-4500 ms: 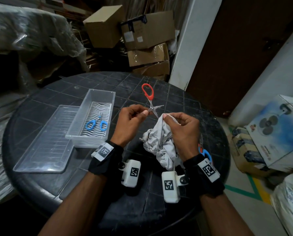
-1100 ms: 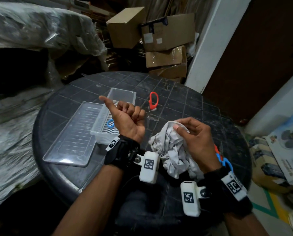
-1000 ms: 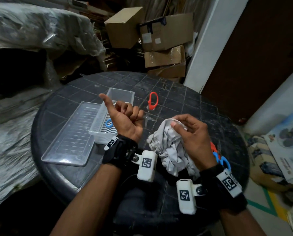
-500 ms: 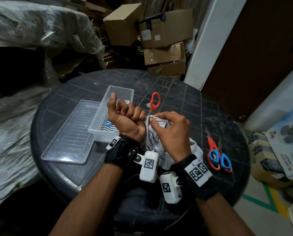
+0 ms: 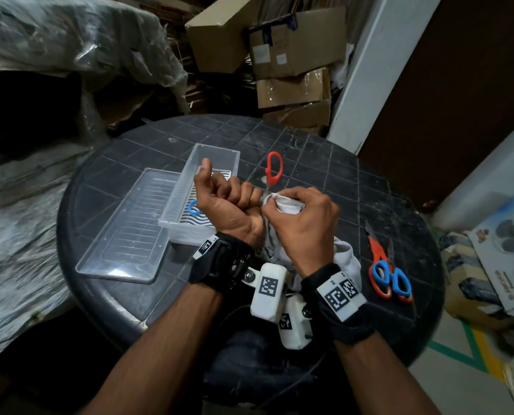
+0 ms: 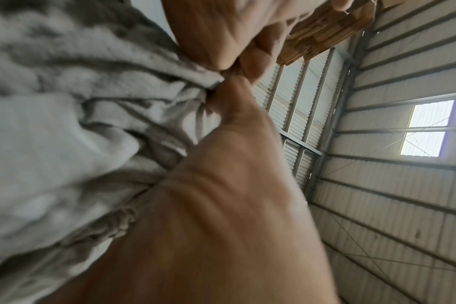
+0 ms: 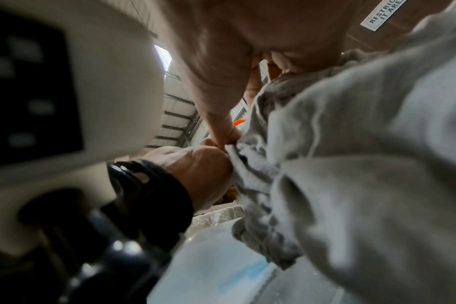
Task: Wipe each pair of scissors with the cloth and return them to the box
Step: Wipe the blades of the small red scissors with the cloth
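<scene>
In the head view my left hand (image 5: 234, 196) is turned palm up with its fingers curled round a pair of red-handled scissors (image 5: 273, 170), whose handle loop sticks up beyond the knuckles. Against it, my right hand (image 5: 282, 203) pinches the grey-white cloth (image 5: 347, 259) over the blades, which are hidden. The cloth (image 6: 66, 123) fills the left wrist view, and the cloth (image 7: 351, 164) also fills the right wrist view. The clear box (image 5: 216, 151) stands left of my hands with blue-handled scissors (image 5: 193, 206) inside.
The box's clear lid (image 5: 130, 232) lies flat to its left. Two more pairs of scissors (image 5: 387, 274), one red-handled and one blue-handled, lie near the right edge of the round black table (image 5: 324, 163). Cardboard boxes (image 5: 291, 55) are stacked behind the table.
My right hand has moved left with the cloth and now wraps it over the blades of the red scissors. The two pairs at the right came into view. My left thumb swung upward.
</scene>
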`<state>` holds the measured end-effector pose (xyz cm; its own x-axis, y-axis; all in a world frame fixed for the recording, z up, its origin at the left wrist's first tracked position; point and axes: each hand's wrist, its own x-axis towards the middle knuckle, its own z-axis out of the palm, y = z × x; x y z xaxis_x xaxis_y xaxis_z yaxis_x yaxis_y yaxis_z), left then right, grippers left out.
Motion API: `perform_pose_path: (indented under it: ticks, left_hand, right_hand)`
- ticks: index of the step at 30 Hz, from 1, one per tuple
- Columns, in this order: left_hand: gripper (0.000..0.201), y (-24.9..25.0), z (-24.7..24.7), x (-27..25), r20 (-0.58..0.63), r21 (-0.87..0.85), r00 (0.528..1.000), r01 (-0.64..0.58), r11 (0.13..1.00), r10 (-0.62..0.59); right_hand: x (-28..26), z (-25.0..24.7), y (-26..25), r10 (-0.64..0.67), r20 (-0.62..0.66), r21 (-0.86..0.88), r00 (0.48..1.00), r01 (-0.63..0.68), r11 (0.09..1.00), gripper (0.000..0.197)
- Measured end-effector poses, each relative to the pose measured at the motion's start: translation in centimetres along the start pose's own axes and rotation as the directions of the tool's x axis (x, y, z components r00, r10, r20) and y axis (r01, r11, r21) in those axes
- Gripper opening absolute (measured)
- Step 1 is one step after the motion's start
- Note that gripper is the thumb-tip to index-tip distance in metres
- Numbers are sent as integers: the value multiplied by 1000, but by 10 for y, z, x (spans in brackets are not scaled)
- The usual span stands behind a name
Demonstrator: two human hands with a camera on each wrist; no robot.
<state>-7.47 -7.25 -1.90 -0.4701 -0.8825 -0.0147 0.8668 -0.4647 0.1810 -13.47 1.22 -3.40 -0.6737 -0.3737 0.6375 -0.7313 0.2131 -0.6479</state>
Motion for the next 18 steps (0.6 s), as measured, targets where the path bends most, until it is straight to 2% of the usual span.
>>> perform_pose_path:
  ticks: [8,18]
  left_hand:
    - [58,1,1,0,-2,-19,1000,-31,999,31]
    - [58,1,0,-1,-29,-28,1000,-10,1000,9]
  right_hand:
    - [2,-6,-4,12,6,33,1000,-13,999,17]
    - [4,-9,0,50,41,47,998,-52,998,21]
